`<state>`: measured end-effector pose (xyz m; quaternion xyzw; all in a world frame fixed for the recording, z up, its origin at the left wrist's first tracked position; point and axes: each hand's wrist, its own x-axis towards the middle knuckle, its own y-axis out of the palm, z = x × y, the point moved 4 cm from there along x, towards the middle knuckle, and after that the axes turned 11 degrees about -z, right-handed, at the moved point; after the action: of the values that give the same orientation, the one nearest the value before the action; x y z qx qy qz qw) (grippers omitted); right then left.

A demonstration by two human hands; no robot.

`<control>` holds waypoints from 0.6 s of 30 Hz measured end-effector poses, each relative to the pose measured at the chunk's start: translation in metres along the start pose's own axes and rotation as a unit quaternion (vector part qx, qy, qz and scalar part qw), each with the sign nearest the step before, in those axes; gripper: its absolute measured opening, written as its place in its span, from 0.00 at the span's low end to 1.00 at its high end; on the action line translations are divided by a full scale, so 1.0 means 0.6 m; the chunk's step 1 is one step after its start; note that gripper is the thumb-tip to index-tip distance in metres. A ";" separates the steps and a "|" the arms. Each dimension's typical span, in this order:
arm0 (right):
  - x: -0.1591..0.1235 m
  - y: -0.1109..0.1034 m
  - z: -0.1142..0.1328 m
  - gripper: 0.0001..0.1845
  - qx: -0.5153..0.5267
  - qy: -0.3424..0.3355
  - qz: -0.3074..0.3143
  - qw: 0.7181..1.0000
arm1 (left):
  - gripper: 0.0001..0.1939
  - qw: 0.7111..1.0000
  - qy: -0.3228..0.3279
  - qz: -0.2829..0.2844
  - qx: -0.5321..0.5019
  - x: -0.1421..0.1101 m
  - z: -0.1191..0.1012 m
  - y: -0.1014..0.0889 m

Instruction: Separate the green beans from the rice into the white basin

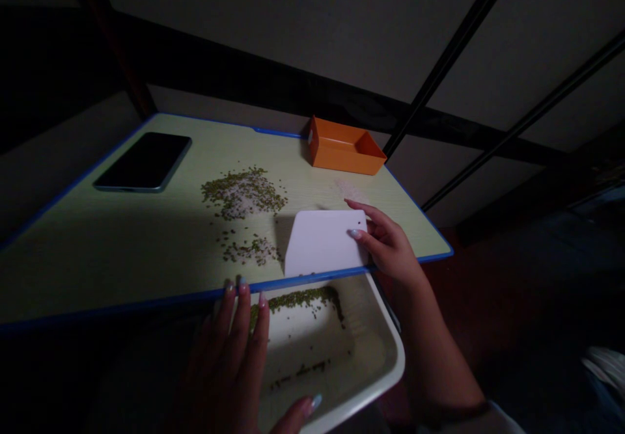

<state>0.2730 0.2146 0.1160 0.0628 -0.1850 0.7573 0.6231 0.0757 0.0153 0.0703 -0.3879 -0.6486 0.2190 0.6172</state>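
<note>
My right hand (388,242) pinches a flat white scraper (325,242) at its right end, thumb on the near face. The scraper stands tilted on the tabletop, along the near blue edge. To its left lie a larger pile of green beans mixed with white grains (245,193) and a smaller scatter of the same (254,250). My left hand (239,356) has its fingers stretched out and apart, fingertips at the table edge, over the left part of a white plastic basin (398,356). Green beans (303,298) lie inside the basin, mostly along its far side.
An orange open box (346,161) stands at the table's far right, with a faint patch of white grains (349,190) before it. A dark-screened tablet (145,161) lies at the left. The blue-edged table (122,245) backs against a panelled wall (293,24).
</note>
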 end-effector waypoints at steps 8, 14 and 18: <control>-0.001 -0.006 -0.004 0.17 0.010 0.014 -0.012 1.000 | 0.47 1.000 0.008 -0.002 0.005 0.001 -0.001 -0.002; -0.001 -0.015 -0.010 0.16 0.018 -0.002 -0.067 0.998 | 0.48 1.000 0.004 0.000 0.002 -0.003 0.002 -0.001; 0.000 -0.020 -0.007 0.14 0.044 -0.031 -0.137 0.989 | 0.49 1.000 0.000 0.001 0.007 -0.006 0.004 0.000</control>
<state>0.2852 0.2181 0.1144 0.1382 -0.1603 0.6696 0.7120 0.0730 0.0128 0.0678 -0.3843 -0.6466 0.2248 0.6195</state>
